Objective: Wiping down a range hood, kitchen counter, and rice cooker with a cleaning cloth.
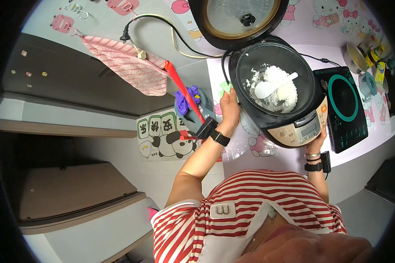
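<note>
A black rice cooker [270, 130] stands on the counter with its lid [214, 33] raised. Inside its dark inner pot [247, 88] is white rice [288, 95], and a white rice paddle [271, 86] lies across it. At the cooker's left side, my left hand [229, 110] holds a pale green cloth [225, 87] against or close to the outer wall. My right hand [317, 143] grips the front right side of the cooker, beside the control panel [304, 130]; its fingertips are partly hidden there.
An induction cooktop [344, 108] lies right of the cooker, with bowls [355, 58] beyond. Power cords [174, 26] run along the wall near a pink striped towel [128, 65] on a hook. Left of the counter stands a grey bin [187, 122] with a purple bag, beside a red pole [186, 90].
</note>
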A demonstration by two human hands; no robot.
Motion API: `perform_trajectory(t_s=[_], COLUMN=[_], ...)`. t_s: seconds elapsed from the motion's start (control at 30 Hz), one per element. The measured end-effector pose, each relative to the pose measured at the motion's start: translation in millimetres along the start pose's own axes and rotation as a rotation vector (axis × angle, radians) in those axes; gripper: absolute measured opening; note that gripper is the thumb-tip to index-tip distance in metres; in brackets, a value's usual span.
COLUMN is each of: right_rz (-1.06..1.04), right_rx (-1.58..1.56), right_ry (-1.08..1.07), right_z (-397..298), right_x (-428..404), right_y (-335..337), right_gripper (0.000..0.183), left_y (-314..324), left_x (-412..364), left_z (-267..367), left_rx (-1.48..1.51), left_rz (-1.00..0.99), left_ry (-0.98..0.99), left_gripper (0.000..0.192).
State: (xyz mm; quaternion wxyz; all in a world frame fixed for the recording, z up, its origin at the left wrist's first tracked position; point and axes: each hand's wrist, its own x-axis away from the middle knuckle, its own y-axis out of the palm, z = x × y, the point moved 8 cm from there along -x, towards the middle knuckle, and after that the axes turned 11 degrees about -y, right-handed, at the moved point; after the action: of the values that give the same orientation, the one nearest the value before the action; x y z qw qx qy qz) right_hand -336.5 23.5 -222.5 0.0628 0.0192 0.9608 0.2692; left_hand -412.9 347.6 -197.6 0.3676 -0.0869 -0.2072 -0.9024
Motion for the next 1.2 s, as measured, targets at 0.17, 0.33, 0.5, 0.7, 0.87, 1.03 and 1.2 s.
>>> perform_trajectory(t_s=[0.17,0.33,0.5,0.7,0.87,1.03,1.2], right_rz=[-0.004,-0.065,-0.044,0.031,0.105,0.079,0.060], right_rx=[0.010,0.002,-0.007,0.022,0.011,0.077,0.030], right_ry=[-0.007,0.038,0.003,-0.041,-0.003,-0.027,-0.048], right_z=[4.3,6.4,8.8,5.1,-1.7,4.3,-0.5], right_x=[-1.6,0.2,-1.9,-1.7,-1.1,-6.9,-1.8], right_y=[-8.4,-3.5,-8.5,-4.2,-3.7,-15.0,-3.4], right_gripper=[0.046,0.058,0.056,0.046,0.042,0.038,0.038], left_y=[4.9,28.0,56.4,5.0,3.9,-4.3,6.4], left_x=[-54.9,-138.4,-133.2,-128.8,-48.8,-50.3,-76.2], left_z=[53.7,75.1,86.5,48.2,31.2,40.3,53.0], left_rx=[-0.585,-0.824,-0.786,-0.317,-0.012,-0.257,-0.284], left_rz=[0.098,-0.157,-0.291,-0.070,0.011,0.000,-0.091], left_ry=[0.201,0.235,0.253,0.251,-0.018,0.173,0.121], left_gripper=[0.022,0.027,0.029,0.044,0.044,0.024,0.029])
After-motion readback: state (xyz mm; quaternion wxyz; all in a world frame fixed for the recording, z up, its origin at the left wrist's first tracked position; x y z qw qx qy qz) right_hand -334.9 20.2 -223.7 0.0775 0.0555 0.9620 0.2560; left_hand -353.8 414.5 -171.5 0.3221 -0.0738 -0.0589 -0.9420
